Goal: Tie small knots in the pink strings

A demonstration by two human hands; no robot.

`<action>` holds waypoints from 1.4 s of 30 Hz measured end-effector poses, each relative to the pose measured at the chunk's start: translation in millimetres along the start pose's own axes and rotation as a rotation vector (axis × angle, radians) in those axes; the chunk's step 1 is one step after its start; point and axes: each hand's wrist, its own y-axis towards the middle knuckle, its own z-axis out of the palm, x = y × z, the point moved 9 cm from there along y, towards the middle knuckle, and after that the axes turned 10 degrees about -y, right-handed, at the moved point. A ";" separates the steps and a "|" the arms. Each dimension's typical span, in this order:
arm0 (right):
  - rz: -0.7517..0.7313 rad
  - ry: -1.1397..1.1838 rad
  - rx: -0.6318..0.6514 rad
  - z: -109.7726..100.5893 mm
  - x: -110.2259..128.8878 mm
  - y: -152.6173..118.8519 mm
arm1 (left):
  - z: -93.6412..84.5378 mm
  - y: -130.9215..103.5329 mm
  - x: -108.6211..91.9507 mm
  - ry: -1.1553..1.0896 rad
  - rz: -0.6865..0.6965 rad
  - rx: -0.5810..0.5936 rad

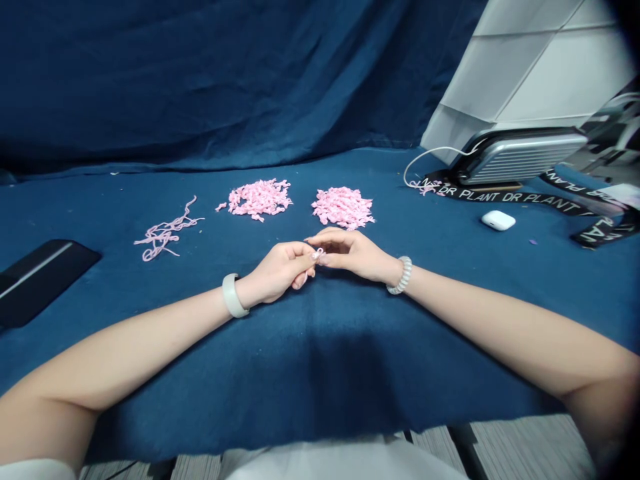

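Observation:
A small piece of pink yarn [319, 254] with a loop is between my hands at the middle of the table. My left hand [281, 270] is closed, pinching the yarn between thumb and forefinger. My right hand [357, 255] meets it from the right, its thumb and fingertips at the yarn loop. Beyond my hands lie two heaps of short pink knotted pieces, a looser left heap [260, 199] and a rounder right heap [343, 207]. Long tangled pink strands [167, 230] rest farther left.
A dark flat object [45, 280] lies at the left edge. At the right are a silver ribbed case [525, 157] with a white cable, a black lettered strap [495, 195] and a white earbud case [498, 221]. Blue cloth [240, 380] covers the table.

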 end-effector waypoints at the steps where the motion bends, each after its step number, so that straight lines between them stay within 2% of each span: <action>1: -0.012 -0.013 0.000 0.6 0.5 -0.2 | 0.3 0.0 -0.1 0.007 0.000 0.005; 14: -0.043 -0.083 -0.136 -8.0 5.8 -2.5 | 1.6 -0.7 1.2 0.001 -0.010 0.024; 20: -0.106 -0.166 -0.146 -7.5 10.7 -3.4 | 2.0 -0.2 0.8 -0.021 0.003 0.033; 35: -0.289 -0.526 -0.408 -15.6 40.3 -16.0 | 4.1 1.3 -2.4 -0.002 0.020 0.006; 42: -0.300 -0.662 -0.432 -17.5 43.1 -18.1 | 6.1 1.2 0.5 -0.031 -0.023 0.034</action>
